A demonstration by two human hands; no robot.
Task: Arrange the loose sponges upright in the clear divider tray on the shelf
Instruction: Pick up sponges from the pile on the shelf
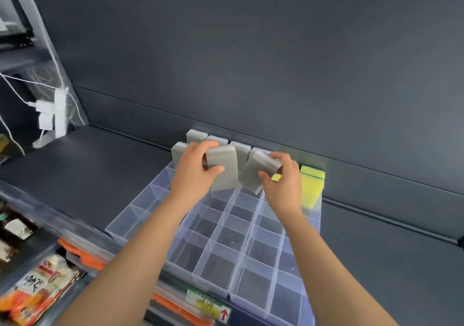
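Left hand [195, 175] around upright sponge [224, 169], right hand [283, 185] around tilted sponge [253, 174]

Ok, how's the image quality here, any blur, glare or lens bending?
Head view: the light is even and soft, with no hard shadows. The left hand, right hand, upright grey sponge and tilted grey sponge read fairly sharp. The head view's left edge smears with motion blur on the snack packets and white plugs. The wide lens bows the shelf lines, and there is only a faint sheen on the clear divider tray.
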